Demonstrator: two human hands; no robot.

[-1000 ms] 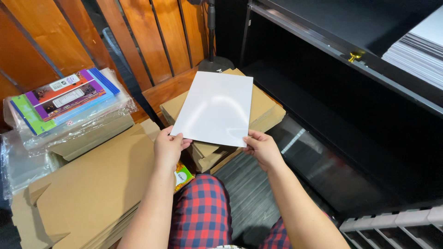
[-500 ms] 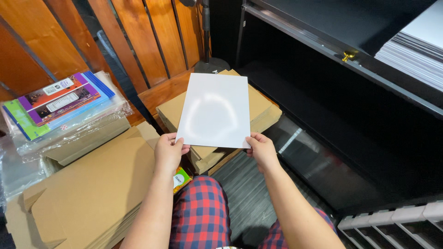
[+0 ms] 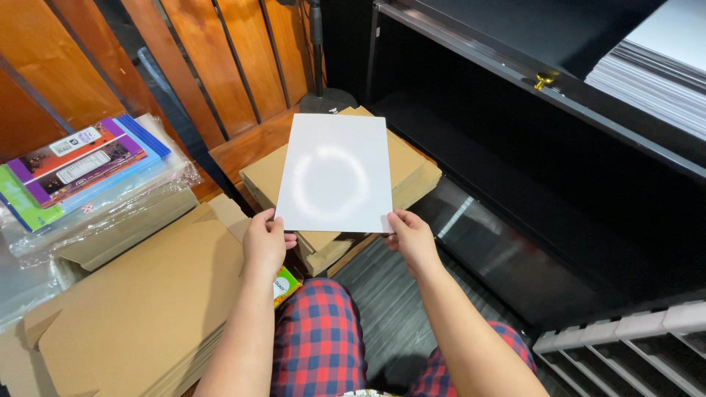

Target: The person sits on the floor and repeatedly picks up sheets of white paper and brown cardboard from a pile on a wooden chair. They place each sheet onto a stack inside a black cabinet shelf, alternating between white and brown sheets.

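I hold a glossy white rectangular board (image 3: 334, 173) out in front of me, face up, with a ring of light reflected on it. My left hand (image 3: 265, 242) pinches its near left corner and my right hand (image 3: 409, 234) grips its near right corner. Beneath the board lies a stack of flattened brown cardboard (image 3: 412, 165). My knees in red and blue plaid trousers (image 3: 316, 334) show below.
A second pile of flat cardboard boxes (image 3: 140, 316) lies at my left, with colourful packs in clear plastic (image 3: 73, 165) behind it. Wooden slats (image 3: 213, 59) rise at the back. A black shelf unit (image 3: 529, 147) stands at right, holding stacked white boards (image 3: 662, 62).
The white board has turned from a slight tilt to square with my view and sits a little lower. Both hands kept their grip on its near corners.
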